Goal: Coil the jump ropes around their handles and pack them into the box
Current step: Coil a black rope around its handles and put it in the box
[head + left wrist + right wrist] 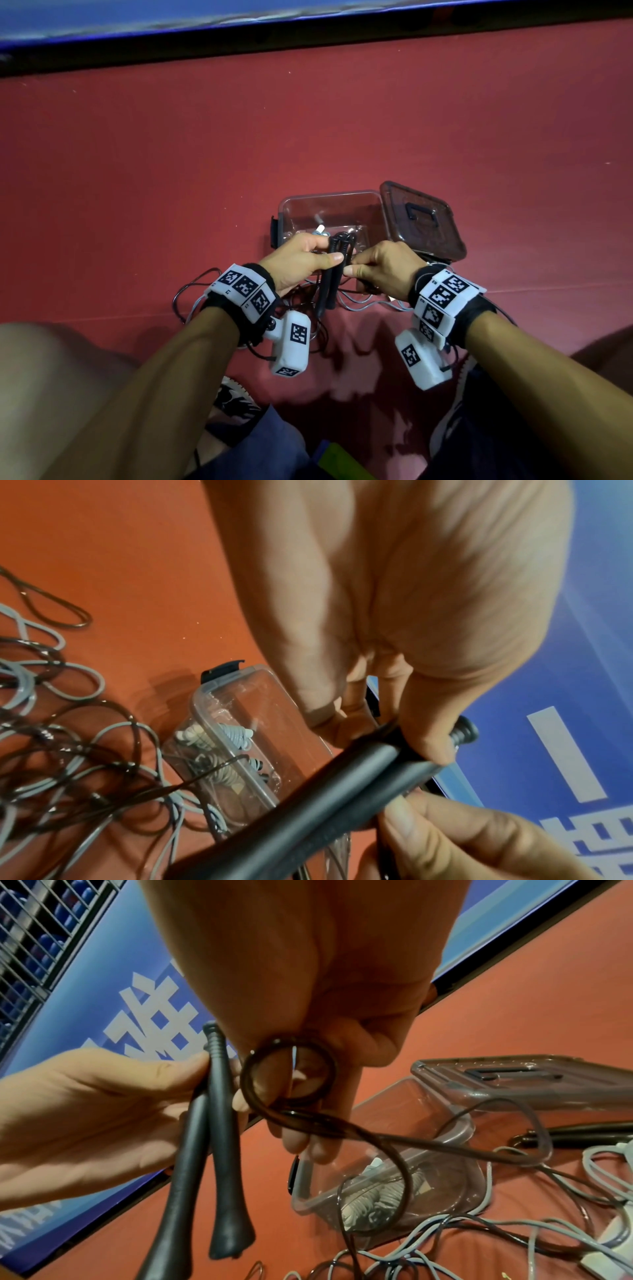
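Observation:
My left hand (310, 255) grips two black jump-rope handles (330, 277) side by side, their top ends up. The same black handles (205, 1153) (325, 796) show in both wrist views. My right hand (371, 265) pinches a small loop of the dark brown rope (289, 1074) right beside the handle tops. The rest of that rope trails down to the floor. A clear plastic box (291, 209) stands open just behind my hands, with a coiled grey-white jump rope (366, 1199) (236, 734) inside.
The box's smoky lid (423, 219) leans at the box's right side. Loose grey rope (31, 693) and dark rope (68, 775) lie tangled on the red floor (171, 171) under my hands. A blue barrier (137, 20) runs along the far edge. My knees and shoes are near the bottom.

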Motion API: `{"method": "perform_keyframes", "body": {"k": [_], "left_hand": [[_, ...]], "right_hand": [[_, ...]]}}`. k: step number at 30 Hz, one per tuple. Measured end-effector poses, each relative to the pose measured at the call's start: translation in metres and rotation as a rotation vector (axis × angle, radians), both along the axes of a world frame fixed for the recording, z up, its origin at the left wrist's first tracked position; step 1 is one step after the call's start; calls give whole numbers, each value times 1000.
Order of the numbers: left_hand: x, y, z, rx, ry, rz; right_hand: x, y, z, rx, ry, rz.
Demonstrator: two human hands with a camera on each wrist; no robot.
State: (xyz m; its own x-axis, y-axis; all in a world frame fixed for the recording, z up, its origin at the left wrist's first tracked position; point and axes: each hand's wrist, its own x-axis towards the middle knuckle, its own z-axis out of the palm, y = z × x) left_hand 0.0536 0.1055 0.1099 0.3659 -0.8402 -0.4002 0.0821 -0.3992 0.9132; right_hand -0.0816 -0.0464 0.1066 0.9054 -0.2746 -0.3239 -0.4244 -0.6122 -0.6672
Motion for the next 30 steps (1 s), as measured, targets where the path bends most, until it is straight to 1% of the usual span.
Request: {"method": "perform_keyframes", "body": {"k": [4, 11, 14, 17, 21, 25, 30], "left_hand": [[0, 0, 0, -13, 27, 46], [0, 2, 7, -88, 181, 107], [-1, 1, 8, -91, 176, 106], [-2, 0, 6, -70, 161, 103], [-3, -3, 5, -69, 145, 71], [-6, -6, 4, -99, 72, 8], [-5, -5, 2, -104, 45, 17]], "right_hand": [[0, 2, 1, 29, -23, -16], [1, 2, -4, 47, -43, -37], [4, 3, -7, 76, -26, -11], [7, 4, -11, 48, -1, 36], [7, 4, -16, 39, -20, 4], [7, 7, -12, 64, 3, 0], [8, 10, -10, 90, 55, -53]]}}
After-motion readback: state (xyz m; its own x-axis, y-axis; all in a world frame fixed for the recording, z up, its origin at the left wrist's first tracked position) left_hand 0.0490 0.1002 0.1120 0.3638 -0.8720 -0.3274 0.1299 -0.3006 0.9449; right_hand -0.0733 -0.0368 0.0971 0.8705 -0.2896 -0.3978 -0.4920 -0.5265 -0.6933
